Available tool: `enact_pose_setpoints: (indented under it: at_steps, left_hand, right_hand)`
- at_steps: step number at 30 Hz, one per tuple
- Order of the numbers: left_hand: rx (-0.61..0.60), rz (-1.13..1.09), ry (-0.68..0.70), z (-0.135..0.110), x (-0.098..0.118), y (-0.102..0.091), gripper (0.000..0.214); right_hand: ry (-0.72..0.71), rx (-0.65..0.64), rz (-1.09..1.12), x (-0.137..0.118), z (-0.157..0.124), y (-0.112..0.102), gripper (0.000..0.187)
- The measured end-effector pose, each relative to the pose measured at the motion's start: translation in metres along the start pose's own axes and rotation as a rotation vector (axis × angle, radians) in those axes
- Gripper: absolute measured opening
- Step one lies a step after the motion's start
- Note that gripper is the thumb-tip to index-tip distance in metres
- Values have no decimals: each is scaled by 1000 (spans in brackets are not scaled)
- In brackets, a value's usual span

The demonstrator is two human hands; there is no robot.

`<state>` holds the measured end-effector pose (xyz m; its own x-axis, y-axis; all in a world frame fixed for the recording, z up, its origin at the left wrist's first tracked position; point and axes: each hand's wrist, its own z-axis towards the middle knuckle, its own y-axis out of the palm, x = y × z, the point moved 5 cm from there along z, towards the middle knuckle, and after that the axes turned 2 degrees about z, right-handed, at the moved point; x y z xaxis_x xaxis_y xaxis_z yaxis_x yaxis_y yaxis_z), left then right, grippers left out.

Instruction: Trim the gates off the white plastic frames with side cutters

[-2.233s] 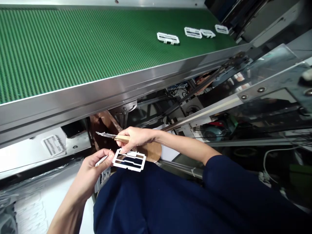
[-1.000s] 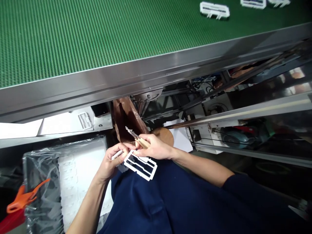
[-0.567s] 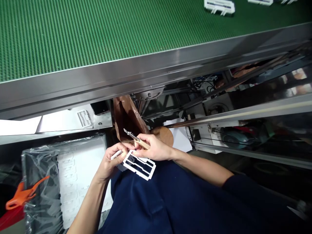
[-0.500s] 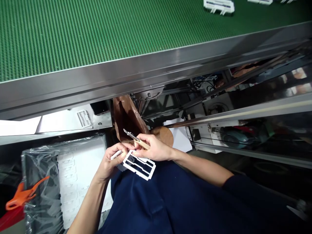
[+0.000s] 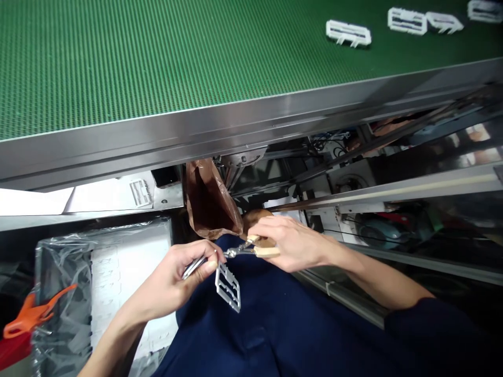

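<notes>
My left hand [image 5: 188,275] pinches a white plastic frame with slots [image 5: 228,288] by its upper corner, and the frame hangs tilted below the fingertips. A second thin, pale piece [image 5: 194,267] lies in the same hand, mostly covered by the fingers. In my right hand [image 5: 288,241] is a pair of nippers [image 5: 267,252] with cream handles spread apart. Their metal jaws reach my left fingertips at the frame's top corner; whether they close on the plastic I cannot tell.
Similar white frames [image 5: 348,34] lie on the green conveyor belt [image 5: 176,57], behind its metal edge. Below stand an open brown bag [image 5: 214,209] and a plastic-lined box [image 5: 66,262] with white parts. An orange clamp [image 5: 33,314] sits at far left, a single frame [image 5: 140,192] on the shelf.
My right hand has moved right and turned the nippers, so the jaws now point at my left fingertips. The frame has swung to hang down from my left hand alone. More belt frames show.
</notes>
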<state>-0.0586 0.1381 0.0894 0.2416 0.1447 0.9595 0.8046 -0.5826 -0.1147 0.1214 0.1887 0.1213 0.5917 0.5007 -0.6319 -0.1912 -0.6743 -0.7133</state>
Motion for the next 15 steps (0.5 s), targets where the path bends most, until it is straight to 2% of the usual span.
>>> enact_pose_setpoints:
  at_steps: [6, 15]
  left_hand:
    - [-65, 33, -54, 4, 4, 4, 21]
    - [-43, -13, -83, 8, 9, 7, 25]
  right_hand:
    - [-40, -143, -235, -16, -5, -13, 17]
    - [-58, -261, -331, -26, -2, -24, 15]
